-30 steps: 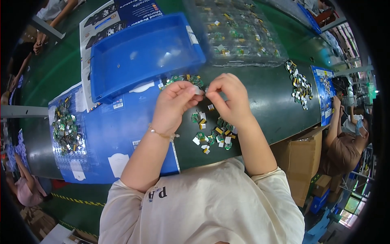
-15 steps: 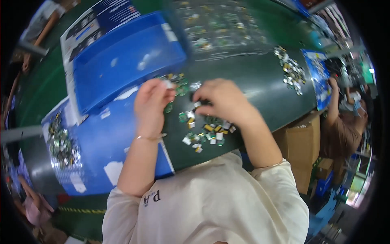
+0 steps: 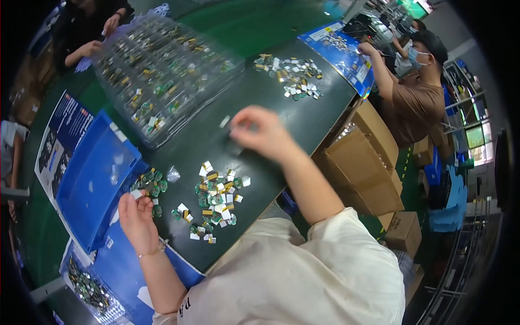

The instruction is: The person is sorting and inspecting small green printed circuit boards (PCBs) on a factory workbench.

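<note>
My left hand (image 3: 138,219) is closed in a pinch on a small part with a white square face (image 3: 136,193), beside the corner of the blue tray. Behind its fingertips lies a small cluster of green and clear parts (image 3: 155,184). Farther to the right, my right hand (image 3: 261,132) hovers over the dark green table with curled fingers. A small white piece (image 3: 225,121) shows at its fingertips, blurred by motion. Between and nearer than my hands spreads a loose heap of small green, white and gold parts (image 3: 216,197). One small clear piece (image 3: 173,174) lies left of that heap.
The blue tray (image 3: 122,162) stands at the left. A stack of clear compartment trays (image 3: 168,70) filled with parts lies beyond. Another pile (image 3: 295,76) sits at the far right. Open cardboard boxes (image 3: 360,168) stand off the table's right edge. Co-workers sit beyond and at the right.
My view has swung to the right, so the trays and heap appear farther left. My right hand has left the heap and moved out over the table. My left hand stays near the blue tray.
</note>
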`<action>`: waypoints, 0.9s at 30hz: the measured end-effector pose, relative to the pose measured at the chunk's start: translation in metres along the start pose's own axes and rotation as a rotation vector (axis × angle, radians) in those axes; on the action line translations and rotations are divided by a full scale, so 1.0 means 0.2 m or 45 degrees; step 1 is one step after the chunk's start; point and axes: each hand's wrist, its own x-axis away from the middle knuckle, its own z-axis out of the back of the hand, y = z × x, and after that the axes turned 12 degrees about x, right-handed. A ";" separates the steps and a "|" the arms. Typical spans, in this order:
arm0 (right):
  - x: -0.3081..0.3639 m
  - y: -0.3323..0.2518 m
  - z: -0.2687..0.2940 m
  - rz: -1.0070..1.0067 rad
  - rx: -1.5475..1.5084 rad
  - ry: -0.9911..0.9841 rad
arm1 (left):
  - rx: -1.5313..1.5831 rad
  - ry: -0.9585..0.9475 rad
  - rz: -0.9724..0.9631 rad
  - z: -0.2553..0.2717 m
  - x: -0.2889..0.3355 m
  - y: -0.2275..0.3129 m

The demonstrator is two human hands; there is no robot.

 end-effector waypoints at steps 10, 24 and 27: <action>-0.38 0.92 0.55 -0.885 0.182 0.951 | -0.050 -0.046 0.009 -0.01 -0.02 -0.05; -0.10 -0.47 -0.43 0.353 -0.403 -0.405 | 0.225 -0.501 0.011 -0.04 0.06 0.00; -0.09 -0.53 -0.51 -0.037 -0.620 -0.887 | 0.269 -0.524 0.018 -0.05 0.05 0.01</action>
